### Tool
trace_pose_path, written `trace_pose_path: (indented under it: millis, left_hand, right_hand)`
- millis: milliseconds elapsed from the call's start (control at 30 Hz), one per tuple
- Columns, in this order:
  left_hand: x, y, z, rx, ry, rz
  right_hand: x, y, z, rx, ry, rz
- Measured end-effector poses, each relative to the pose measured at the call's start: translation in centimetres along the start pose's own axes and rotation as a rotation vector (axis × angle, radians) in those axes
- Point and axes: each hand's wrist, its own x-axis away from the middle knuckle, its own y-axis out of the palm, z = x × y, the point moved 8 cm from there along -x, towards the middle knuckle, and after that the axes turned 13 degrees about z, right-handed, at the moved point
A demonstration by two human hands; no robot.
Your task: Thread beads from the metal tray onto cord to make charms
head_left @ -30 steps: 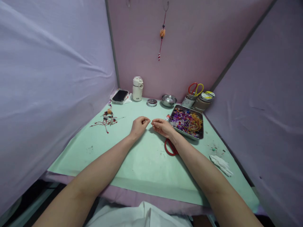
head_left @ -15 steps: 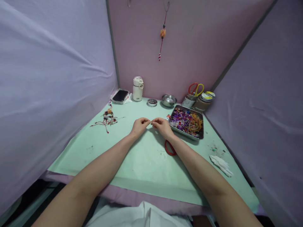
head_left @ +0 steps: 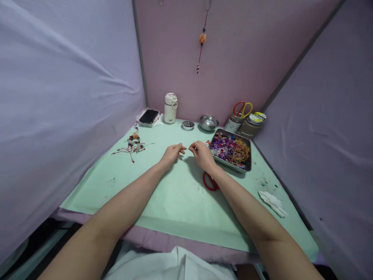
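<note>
Over the middle of the table my left hand (head_left: pixel 172 154) is closed, thumb and fingers pressed together at the tips. Facing it across a small gap, my right hand (head_left: pixel 203 154) is held in a pinch. Whatever sits between the fingertips of either hand is too small to make out. Below my right wrist lies a pair of scissors with red handles (head_left: pixel 205 182), partly hidden by the forearm. Just right of that hand stands a metal tray (head_left: pixel 248 168) full of purple, red and clear beads and yellowish cords.
Beaded red-cord strings (head_left: pixel 134 146) lie at the left. Along the back stand a phone (head_left: pixel 149 116), a white bottle (head_left: pixel 170 111), a small round container (head_left: pixel 188 125), a metal bowl (head_left: pixel 208 123) and jars (head_left: pixel 247 129). A white cloth (head_left: pixel 272 203) lies right. One beaded string (head_left: pixel 203 38) hangs on the wall.
My fingertips, which met half a second ago, have come slightly apart. The right hand has lifted a little and its fingers point more downward.
</note>
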Motion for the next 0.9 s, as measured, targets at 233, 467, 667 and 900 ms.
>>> trace_pose_path:
  millis: [233, 467, 667, 900]
  left_hand:
    - [0.1, 0.1, 0.0, -0.014, -0.003, -0.008]
    - [0.1, 0.0, 0.5, -0.047, 0.047, 0.001]
    - [0.1, -0.2, 0.8, -0.204, 0.152, 0.012]
    - [0.0, -0.4, 0.8, -0.262, 0.156, 0.057]
  right_hand:
    - [-0.2, -0.2, 0.1, 0.063, -0.003, -0.029]
    - [-0.3, 0.0, 0.8, 0.111, 0.046, -0.05]
    - [-0.3, 0.4, 1.6, 0.13, 0.109, -0.103]
    - [-1.7, -1.5, 3.2, 0.016, 0.179, -0.156]
